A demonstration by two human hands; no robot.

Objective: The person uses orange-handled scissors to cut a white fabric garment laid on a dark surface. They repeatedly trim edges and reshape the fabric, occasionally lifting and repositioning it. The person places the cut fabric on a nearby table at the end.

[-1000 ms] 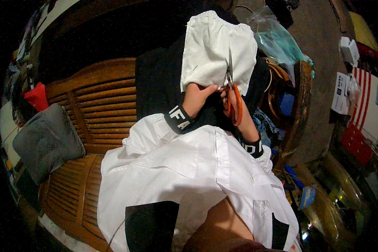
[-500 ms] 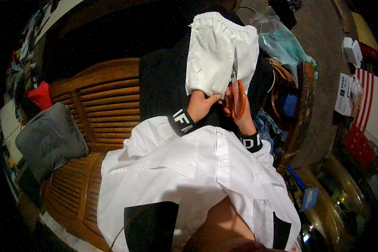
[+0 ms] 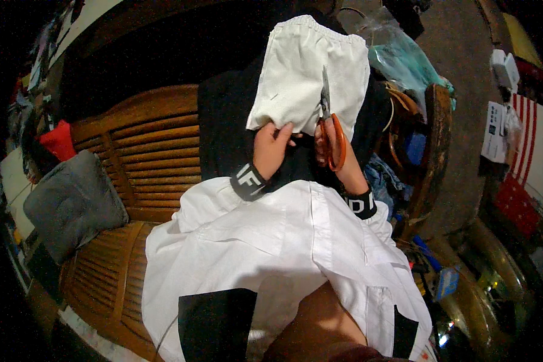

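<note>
A white cloth piece (image 3: 311,51) with a gathered, elastic-looking far edge lies over dark fabric (image 3: 226,130) in front of me. My left hand (image 3: 269,154) pinches its near edge toward the left corner, thumb on top. In my right hand (image 3: 321,145) is a pair of scissors (image 3: 326,108) with orange handles. The blades point away from me over the middle of the cloth and look nearly closed together. Right-hand fingers sit at the handles close to the cloth's near edge; whether they also grip the cloth is hidden.
A slatted wooden bench (image 3: 157,145) stretches along the left, with a grey cushion (image 3: 72,199) and a red cloth (image 3: 57,142) on it. At the right are a clear and green plastic bag (image 3: 404,57), a wooden armrest (image 3: 437,133) and crumpled denim (image 3: 383,181).
My left hand has moved left along the cloth's near edge, away from the right hand, spreading that edge wider. The scissors have shifted slightly left, with their tip tilting left.
</note>
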